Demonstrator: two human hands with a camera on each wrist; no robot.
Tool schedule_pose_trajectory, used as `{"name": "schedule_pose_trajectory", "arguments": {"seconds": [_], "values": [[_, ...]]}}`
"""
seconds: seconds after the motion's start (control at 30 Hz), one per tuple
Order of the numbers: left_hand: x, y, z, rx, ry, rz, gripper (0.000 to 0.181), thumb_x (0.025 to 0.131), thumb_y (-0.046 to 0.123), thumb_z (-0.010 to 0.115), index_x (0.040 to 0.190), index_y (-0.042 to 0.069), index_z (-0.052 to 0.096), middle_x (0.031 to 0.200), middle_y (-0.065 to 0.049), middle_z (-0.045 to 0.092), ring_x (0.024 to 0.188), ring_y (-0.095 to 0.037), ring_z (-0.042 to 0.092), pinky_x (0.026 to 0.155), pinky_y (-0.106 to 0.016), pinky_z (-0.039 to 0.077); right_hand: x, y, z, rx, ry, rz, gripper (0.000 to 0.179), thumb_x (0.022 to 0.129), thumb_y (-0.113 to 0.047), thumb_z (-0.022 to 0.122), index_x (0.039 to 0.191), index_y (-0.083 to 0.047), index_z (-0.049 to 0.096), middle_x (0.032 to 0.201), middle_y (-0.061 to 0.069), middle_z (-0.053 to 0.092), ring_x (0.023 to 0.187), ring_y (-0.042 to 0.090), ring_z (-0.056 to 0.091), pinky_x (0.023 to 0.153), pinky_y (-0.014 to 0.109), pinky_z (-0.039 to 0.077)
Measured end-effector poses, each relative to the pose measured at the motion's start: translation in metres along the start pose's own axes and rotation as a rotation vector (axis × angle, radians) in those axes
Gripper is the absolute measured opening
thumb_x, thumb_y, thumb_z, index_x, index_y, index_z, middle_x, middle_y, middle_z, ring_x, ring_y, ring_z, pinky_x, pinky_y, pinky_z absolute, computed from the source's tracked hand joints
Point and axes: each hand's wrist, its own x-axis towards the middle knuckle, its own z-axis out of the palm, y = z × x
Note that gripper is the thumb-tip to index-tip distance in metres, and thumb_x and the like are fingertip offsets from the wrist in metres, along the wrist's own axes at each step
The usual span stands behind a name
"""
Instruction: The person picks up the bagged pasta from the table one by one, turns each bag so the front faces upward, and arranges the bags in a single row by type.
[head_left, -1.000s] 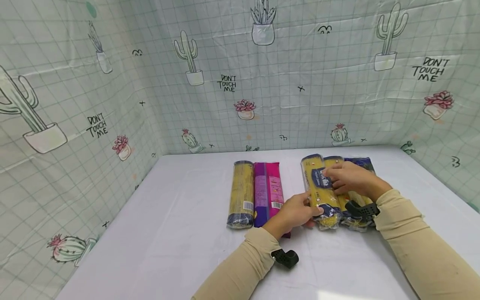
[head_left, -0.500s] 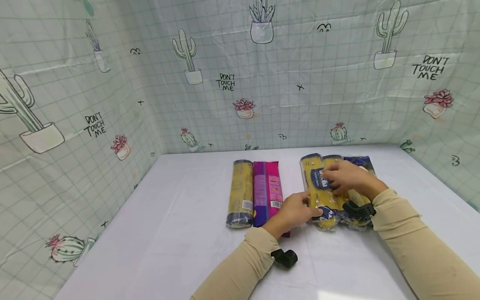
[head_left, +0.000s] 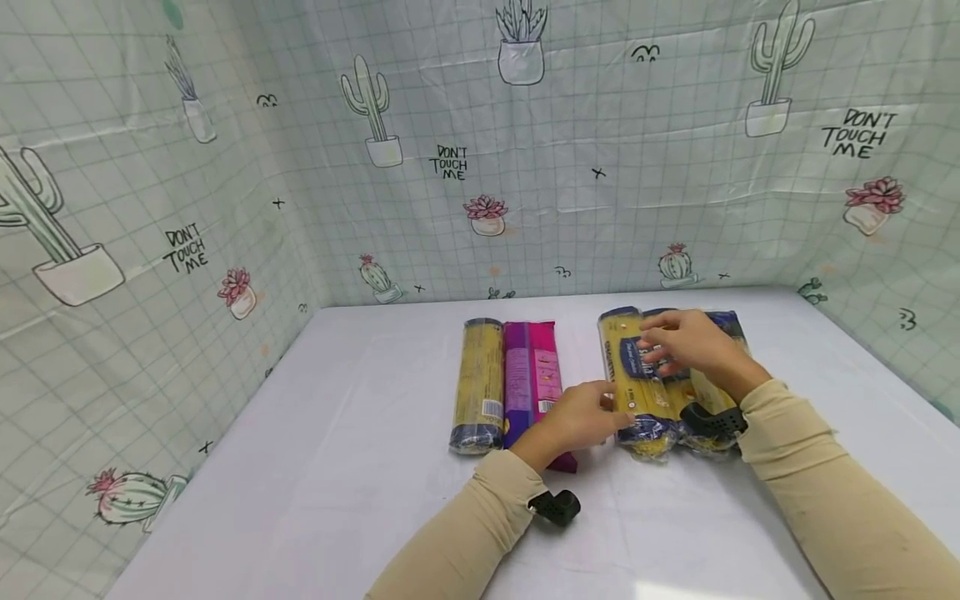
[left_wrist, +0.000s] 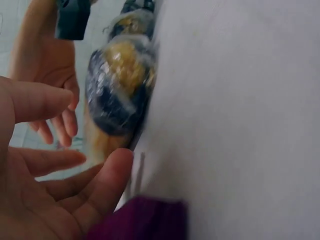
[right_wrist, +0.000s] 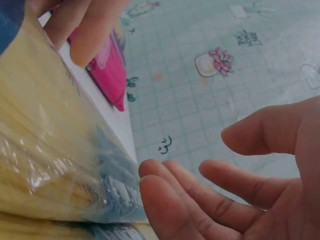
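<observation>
A yellow pasta packet [head_left: 633, 392] with blue ends lies on the right part of the table, beside a second yellow packet [head_left: 678, 393] and a dark blue-topped packet [head_left: 726, 320]. My left hand [head_left: 581, 415] is at the near left side of the first packet, fingers loosely bent and nothing gripped. In the left wrist view a gap shows between my fingertips and the packet's clear crinkled end [left_wrist: 120, 85]. Above the packets hovers my right hand [head_left: 693, 346], which hides part of them. Its fingers [right_wrist: 225, 202] are spread apart around nothing in the right wrist view.
Left of my left hand lie another yellow pasta packet [head_left: 480, 379] and a pink-and-purple packet [head_left: 531, 367], side by side. My left wrist overlaps the pink one's near end. A cactus-print cloth [head_left: 555, 200] hangs behind the white table [head_left: 337, 467].
My left thumb has come off the first yellow packet and that hand has drawn slightly left. My right hand has risen a little from the packets. The packets stay in place.
</observation>
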Motion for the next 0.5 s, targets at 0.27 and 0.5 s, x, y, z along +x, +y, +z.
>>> {"name": "schedule_pose_trajectory", "arguments": {"seconds": [0.27,0.5], "values": [[0.001,-0.016,-0.023,-0.039,-0.075,0.231,0.037,0.100,0.018,0.062,0.134,0.005,0.062,0.106,-0.004,0.070,0.078,-0.012,0.067,0.059,-0.024,0.054,0.001,-0.002,0.008,0.029,0.003,-0.005,0.047,0.108,-0.023,0.046,0.142,0.008,0.047,0.123,0.028,0.062,0.100,0.032,0.068,0.075,0.037,0.060],[-0.001,-0.024,-0.033,0.017,-0.018,0.321,0.032,0.101,0.018,0.059,0.129,0.005,0.066,0.097,0.000,0.070,0.076,-0.009,0.066,0.063,-0.021,0.053,0.003,-0.003,0.018,0.048,-0.016,-0.014,0.044,0.106,-0.021,0.049,0.139,0.008,0.050,0.121,0.027,0.063,0.097,0.031,0.069,0.072,0.038,0.060]]}}
